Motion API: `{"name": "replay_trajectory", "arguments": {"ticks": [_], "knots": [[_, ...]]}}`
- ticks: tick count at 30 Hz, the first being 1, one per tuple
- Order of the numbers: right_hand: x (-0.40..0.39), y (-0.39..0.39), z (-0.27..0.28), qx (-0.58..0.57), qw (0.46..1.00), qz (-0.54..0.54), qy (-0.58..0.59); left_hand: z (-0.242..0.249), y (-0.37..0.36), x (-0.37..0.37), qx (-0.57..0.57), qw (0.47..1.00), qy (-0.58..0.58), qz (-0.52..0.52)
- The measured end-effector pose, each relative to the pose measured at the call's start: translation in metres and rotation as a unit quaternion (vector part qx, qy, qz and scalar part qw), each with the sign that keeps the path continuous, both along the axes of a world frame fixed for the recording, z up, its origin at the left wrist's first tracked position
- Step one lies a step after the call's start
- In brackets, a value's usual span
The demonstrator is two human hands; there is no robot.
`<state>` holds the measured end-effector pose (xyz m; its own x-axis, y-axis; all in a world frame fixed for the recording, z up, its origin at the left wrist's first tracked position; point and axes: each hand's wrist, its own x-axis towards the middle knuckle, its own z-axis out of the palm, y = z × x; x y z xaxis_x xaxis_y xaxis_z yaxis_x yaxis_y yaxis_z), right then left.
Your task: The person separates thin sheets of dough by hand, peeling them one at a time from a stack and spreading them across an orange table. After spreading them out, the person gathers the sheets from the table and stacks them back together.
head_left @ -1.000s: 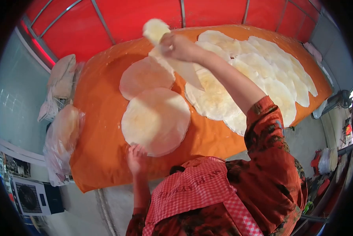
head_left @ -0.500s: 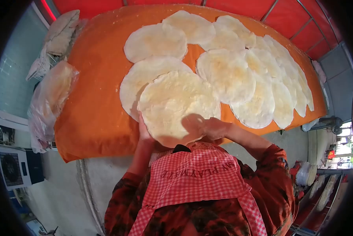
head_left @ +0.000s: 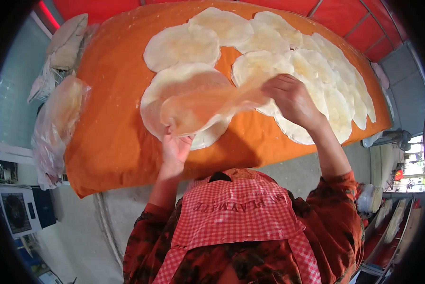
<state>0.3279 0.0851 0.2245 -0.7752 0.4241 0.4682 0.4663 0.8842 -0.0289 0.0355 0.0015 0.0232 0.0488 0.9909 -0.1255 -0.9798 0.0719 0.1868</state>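
Observation:
A thin round flatbread (head_left: 198, 106), smeared by motion, stretches folded and tilted between my two hands above the table. My left hand (head_left: 176, 147) pinches its near left edge. Raised higher on the right, my right hand (head_left: 292, 100) has its fingers closed on the other end. Beneath it, another pale flatbread (head_left: 152, 98) lies on the orange cloth (head_left: 110, 118), partly covered from view. Several more flatbreads (head_left: 181, 46) lie flat across the back and right, many of them overlapping.
Clear plastic bags (head_left: 61, 128) with flatbread-like contents stand at the table's left edge. A red wall (head_left: 364, 28) rises behind the table. A fan (head_left: 402, 140) is off the right end, and a rack (head_left: 387, 232) stands at lower right.
My right hand has moved up and right, lifting its side of the flatbread, which has gone from a nearly flat disc to a folded, blurred sheet. My left hand keeps its edge.

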Motion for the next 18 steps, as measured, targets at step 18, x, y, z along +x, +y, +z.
{"name": "replay_trajectory", "arguments": {"ticks": [18], "knots": [[-0.079, -0.088, -0.177, -0.301, 0.928, -0.209, 0.067, -0.081, -0.028, 0.071, -0.050, 0.910, 0.407, -0.056]]}}
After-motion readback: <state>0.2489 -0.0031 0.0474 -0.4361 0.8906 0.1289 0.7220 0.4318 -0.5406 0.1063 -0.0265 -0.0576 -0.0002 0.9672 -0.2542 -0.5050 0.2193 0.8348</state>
